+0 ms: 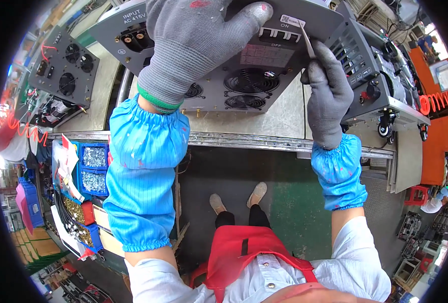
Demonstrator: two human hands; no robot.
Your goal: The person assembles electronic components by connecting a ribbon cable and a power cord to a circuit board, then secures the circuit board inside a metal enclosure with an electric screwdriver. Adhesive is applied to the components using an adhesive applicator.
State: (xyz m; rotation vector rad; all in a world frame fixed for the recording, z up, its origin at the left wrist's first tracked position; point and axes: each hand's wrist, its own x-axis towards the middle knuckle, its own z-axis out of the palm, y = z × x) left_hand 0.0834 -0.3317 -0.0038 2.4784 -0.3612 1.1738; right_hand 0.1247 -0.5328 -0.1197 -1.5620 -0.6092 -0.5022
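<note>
A grey metal machine cabinet point(214, 93) stands on the bench before me, with round fan grilles, terminals and a row of white breaker switches point(280, 34) on its face. My left hand point(199, 43), in a grey knitted glove, lies over the upper part of this face. Its thumb is stretched out toward the switches, while the other fingers run partly out of view at the top. In my right hand point(330, 91), also gloved, a thin pointed metal tool point(307, 43) is pinched between thumb and fingers. The tool's tip is at a small white label point(292, 20) above the switches.
Another grey cabinet point(65, 70) with fans sits at the left, and an opened one point(385, 76) on casters at the right. Blue bins point(94, 169) of small fasteners stand by my left forearm. Red coiled hoses point(438, 102) hang on both sides. The bench's metal edge point(244, 141) crosses in front.
</note>
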